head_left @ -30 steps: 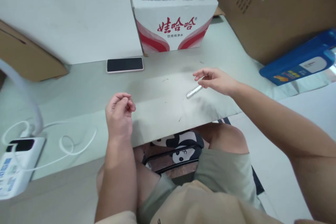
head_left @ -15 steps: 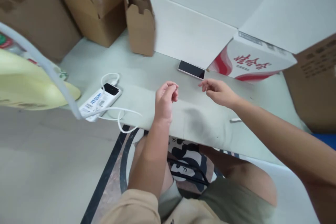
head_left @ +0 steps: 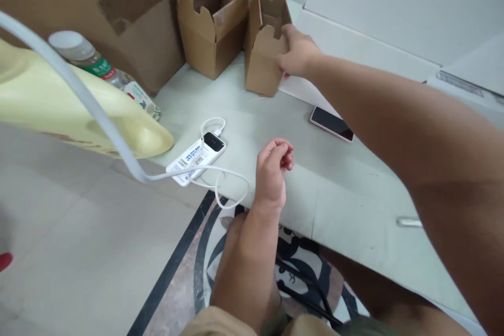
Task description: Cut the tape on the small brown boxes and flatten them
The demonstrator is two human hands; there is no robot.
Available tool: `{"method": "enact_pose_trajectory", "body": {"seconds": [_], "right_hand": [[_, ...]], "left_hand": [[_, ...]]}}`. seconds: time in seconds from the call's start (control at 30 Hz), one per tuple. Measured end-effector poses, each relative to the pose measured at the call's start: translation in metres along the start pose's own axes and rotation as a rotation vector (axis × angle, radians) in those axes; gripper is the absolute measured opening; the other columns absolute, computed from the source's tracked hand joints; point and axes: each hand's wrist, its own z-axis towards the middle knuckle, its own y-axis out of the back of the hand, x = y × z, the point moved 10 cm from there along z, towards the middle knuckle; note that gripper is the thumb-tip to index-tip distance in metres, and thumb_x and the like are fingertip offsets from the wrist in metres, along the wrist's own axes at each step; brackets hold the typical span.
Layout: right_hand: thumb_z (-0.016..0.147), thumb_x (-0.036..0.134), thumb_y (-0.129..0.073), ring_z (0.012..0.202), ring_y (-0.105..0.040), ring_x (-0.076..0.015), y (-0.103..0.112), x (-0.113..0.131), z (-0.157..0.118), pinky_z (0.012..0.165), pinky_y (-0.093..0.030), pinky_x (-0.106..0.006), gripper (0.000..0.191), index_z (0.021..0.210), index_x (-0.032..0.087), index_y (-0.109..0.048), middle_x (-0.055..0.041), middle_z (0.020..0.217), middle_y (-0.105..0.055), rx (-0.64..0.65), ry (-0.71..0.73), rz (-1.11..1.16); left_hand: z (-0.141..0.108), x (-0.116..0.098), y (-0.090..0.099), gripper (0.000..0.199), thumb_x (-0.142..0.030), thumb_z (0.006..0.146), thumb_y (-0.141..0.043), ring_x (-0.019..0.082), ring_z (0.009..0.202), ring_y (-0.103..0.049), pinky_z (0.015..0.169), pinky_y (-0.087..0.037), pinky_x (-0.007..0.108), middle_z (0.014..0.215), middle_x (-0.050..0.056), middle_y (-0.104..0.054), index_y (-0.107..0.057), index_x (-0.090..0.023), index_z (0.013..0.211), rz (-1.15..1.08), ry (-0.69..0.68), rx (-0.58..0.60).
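My right hand (head_left: 300, 52) reaches across to the narrow brown cardboard box (head_left: 263, 65). Its fingers are curled against the box's right side near the notched rim; part of the grip is hidden. The box stands upright with its top open. My left hand (head_left: 272, 170) hovers over the front part of the table, fingers curled in and thumb pressed on them, with nothing visible in it. To its left lies a white power bank (head_left: 197, 158) with a white cable (head_left: 236, 173) plugged in. A dark-screened phone (head_left: 332, 123) lies beneath my right forearm.
A wider open cardboard box (head_left: 214, 37) stands left of the narrow one, before a large carton (head_left: 129, 10). A pale yellow object (head_left: 98, 110), a capped bottle (head_left: 88, 55) and a thick white tube (head_left: 90, 94) occupy the left. A small white item (head_left: 408, 222) lies at right.
My right hand has moved from above the table near the phone, leftward and away from me, to the narrow cardboard box. The view has swung left. My left hand stays curled.
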Motion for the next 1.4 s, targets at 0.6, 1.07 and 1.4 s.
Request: {"method": "enact_pose_trajectory", "body": {"seconds": [0.6,1.07,1.4], "right_hand": [[0.084,0.016,-0.064,0.053,-0.055,-0.0149,0.098,-0.050,-0.267,0.055,-0.044,-0.031,0.013,0.089,0.028,-0.065,0.0018,0.060,-0.061,-0.251,0.279,-0.148],[0.084,0.017,-0.061,0.126,-0.060,-0.0336,0.107,-0.168,-0.424,0.098,-0.057,-0.058,0.045,0.121,0.042,-0.065,-0.0085,0.134,-0.056,-0.539,0.248,0.102],[0.095,0.022,-0.058,0.119,-0.071,-0.0232,0.085,-0.203,-0.432,0.099,-0.060,-0.047,0.075,0.152,0.054,-0.023,-0.0013,0.133,-0.070,-0.646,0.108,0.539]], "left_hand": [[-0.027,-0.054,0.014,0.018,-0.030,0.089,-0.065,0.016,0.109,-0.057,0.103,-0.043,0.030,0.110,0.003,-0.058,-0.059,-0.024,0.105,0.459,-0.724,-0.269],[-0.038,0.002,-0.077,0.021,-0.024,0.079,-0.060,0.017,0.087,-0.063,0.086,-0.051,0.031,0.091,0.001,-0.064,-0.060,-0.023,0.100,0.624,-0.757,0.208],[-0.036,0.029,-0.095,0.034,-0.052,0.085,-0.060,0.016,0.067,-0.055,0.066,-0.050,0.032,0.087,0.002,-0.063,-0.064,-0.028,0.109,0.771,-0.715,0.361]]}}
